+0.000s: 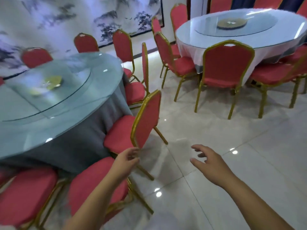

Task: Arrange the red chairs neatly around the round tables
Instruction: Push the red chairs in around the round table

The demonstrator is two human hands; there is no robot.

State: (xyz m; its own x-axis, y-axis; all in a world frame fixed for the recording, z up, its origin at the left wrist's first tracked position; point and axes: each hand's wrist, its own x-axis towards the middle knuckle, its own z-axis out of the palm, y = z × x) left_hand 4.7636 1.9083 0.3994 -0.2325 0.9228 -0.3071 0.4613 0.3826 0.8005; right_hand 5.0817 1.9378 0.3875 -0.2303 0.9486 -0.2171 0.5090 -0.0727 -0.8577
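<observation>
In the head view, the near round table [20, 135] fills the left of the frame. It is draped in a grey-blue cloth and topped with glass. On it sits a large glass turntable [71, 97] with a gold hub [53, 81] at its centre. A second round table [187, 40], in a white cloth, stands at the upper right and carries its own glass turntable [207, 29] and gold hub [231, 23]. Red chairs with gold frames ring both tables. The nearest chair [147, 118], at centre frame, is angled, with its seat pushed against the grey-blue cloth and its back turned toward the lower right. Two more red seats [26, 195] [89, 181] lie at the lower left, tucked close to the same table. Another chair [227, 63] faces the white table with its back to the camera. The left hand [128, 159] reaches up from the bottom of the frame, fingers loosely curved and grasping nothing, its tips just below the lower corner of the nearest chair's back. The blur there makes it hard to say whether they touch the frame. The right hand [206, 161] hangs released at lower centre-right, fingers spread over the glossy pale floor tiles [249, 171], well apart from any chair. An ink landscape mural [66, 17] covers the wall at the upper left.
</observation>
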